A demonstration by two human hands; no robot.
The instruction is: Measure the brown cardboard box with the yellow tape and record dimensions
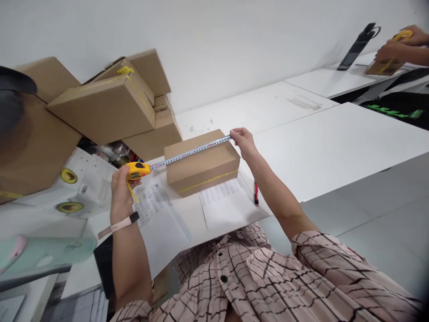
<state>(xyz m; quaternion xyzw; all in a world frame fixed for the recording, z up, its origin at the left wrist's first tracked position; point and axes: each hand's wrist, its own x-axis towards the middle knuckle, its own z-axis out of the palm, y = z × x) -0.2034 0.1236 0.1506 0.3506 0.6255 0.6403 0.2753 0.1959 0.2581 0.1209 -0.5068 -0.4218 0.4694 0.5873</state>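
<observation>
A yellow tape measure (138, 170) is gripped in my left hand (121, 188), just off the left end of a brown cardboard box (203, 167). Its marked blade runs out across the box's top face. At the box's far right edge, my right hand (243, 142) pinches the blade's free end between thumb and fingers. The box is closed and lies on the white table, with a yellow strip along its near side. Printed sheets (217, 205) lie partly under and in front of it. A red and black pen (256, 193) rests right of the sheets.
Several cardboard boxes (103, 107) are piled at the left. White cartons with avocado pictures (70, 192) and a pale green bottle (50, 252) stand nearer. Far right, another person's hands (398, 49) hold a tape measure over a small box, beside a dark bottle (357, 47).
</observation>
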